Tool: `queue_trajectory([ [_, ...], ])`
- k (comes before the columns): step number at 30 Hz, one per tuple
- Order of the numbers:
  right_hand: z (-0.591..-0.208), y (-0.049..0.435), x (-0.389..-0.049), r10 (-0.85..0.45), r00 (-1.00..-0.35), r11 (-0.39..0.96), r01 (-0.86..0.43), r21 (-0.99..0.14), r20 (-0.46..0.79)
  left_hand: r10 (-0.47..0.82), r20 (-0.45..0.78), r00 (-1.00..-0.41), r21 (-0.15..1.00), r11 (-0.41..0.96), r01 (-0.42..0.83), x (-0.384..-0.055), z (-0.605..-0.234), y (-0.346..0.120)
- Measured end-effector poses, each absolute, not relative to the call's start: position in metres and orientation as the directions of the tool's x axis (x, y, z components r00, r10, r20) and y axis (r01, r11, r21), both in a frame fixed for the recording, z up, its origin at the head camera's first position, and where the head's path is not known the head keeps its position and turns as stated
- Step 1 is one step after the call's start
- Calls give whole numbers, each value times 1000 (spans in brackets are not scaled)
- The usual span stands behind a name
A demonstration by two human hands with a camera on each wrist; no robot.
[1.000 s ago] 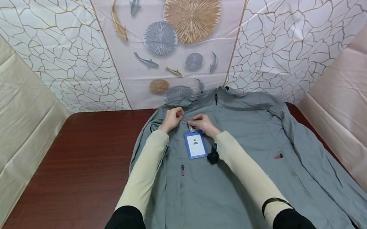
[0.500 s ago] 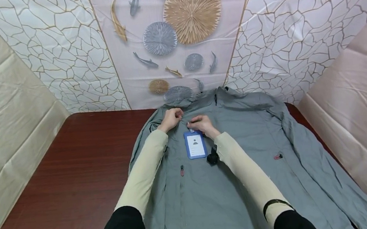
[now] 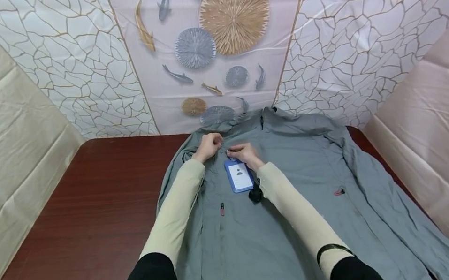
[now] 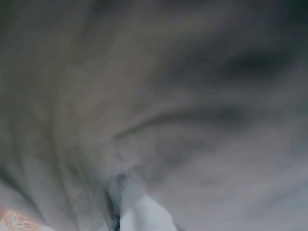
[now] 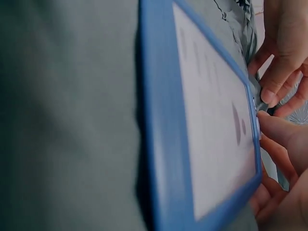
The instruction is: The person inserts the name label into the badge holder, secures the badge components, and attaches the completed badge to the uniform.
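Note:
A grey jacket (image 3: 278,227) lies spread out with its collar at the far side. On its chest is a blue-framed ID badge (image 3: 239,176) with a white card, slightly tilted. My right hand (image 3: 244,154) pinches the clip at the badge's top edge; the fingers mostly cover that clip. Just beyond and to the left, my left hand (image 3: 209,146) pinches a bit of the jacket's cloth. In the right wrist view, the fingertips of the left hand (image 5: 284,53) and right hand (image 5: 288,163) nearly meet above the badge (image 5: 216,120). Blurred grey cloth (image 4: 154,96) fills the left wrist view.
The brown wooden table (image 3: 70,226) shows to the left of the jacket. A patterned cloth backdrop (image 3: 241,71) stands behind it, with cream cloth (image 3: 3,140) on the left and pinkish cloth (image 3: 441,140) on the right. Red zipper pulls (image 3: 222,210) show on the jacket.
My right hand has shifted slightly to the left, and the badge has tilted a little with it. My left hand has barely moved and keeps its pinch.

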State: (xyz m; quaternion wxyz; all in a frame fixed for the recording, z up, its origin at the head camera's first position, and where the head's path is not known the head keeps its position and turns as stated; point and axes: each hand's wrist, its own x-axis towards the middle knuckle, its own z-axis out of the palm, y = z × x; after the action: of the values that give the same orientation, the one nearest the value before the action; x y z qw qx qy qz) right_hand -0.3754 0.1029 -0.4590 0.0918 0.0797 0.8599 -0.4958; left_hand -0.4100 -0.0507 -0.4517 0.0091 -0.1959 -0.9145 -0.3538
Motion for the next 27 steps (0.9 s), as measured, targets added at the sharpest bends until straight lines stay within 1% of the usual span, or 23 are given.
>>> queue_trajectory([
  [4, -458, 102, -375, 22, -973, 498, 210, -841, -231, 355, 143, -924, 645, 674, 359, -409, -453, -53],
  [7, -460, 104, -377, 4, -969, 431, 224, -874, -247, 356, 188, -915, 611, 687, 393, -451, -493, -54],
  [9, -460, 105, -380, -10, -964, 378, 243, -893, -267, 354, 244, -903, 576, 696, 428, -485, -526, -57],
  [10, -460, 105, -381, -16, -959, 352, 259, -900, -282, 351, 222, -910, 570, 710, 413, -503, -541, -57],
  [11, -460, 106, -382, -24, -954, 335, 273, -902, -297, 342, 233, -910, 553, 724, 413, -524, -560, -57],
  [16, -459, 111, -386, -32, -916, 293, 374, -880, -399, 315, 209, -926, 498, 780, 378, -576, -610, -58],
  [17, -458, 112, -386, -30, -907, 289, 395, -872, -421, 311, 240, -920, 487, 781, 391, -589, -624, -58],
  [21, -457, 116, -390, -23, -867, 272, 473, -838, -497, 319, 246, -915, 494, 771, 402, -636, -671, -63],
  [24, -457, 117, -394, -25, -846, 261, 508, -821, -532, 337, 273, -901, 507, 746, 432, -653, -690, -65],
  [27, -456, 118, -397, -25, -836, 276, 522, -807, -549, 345, 268, -900, 510, 741, 436, -643, -680, -64],
])
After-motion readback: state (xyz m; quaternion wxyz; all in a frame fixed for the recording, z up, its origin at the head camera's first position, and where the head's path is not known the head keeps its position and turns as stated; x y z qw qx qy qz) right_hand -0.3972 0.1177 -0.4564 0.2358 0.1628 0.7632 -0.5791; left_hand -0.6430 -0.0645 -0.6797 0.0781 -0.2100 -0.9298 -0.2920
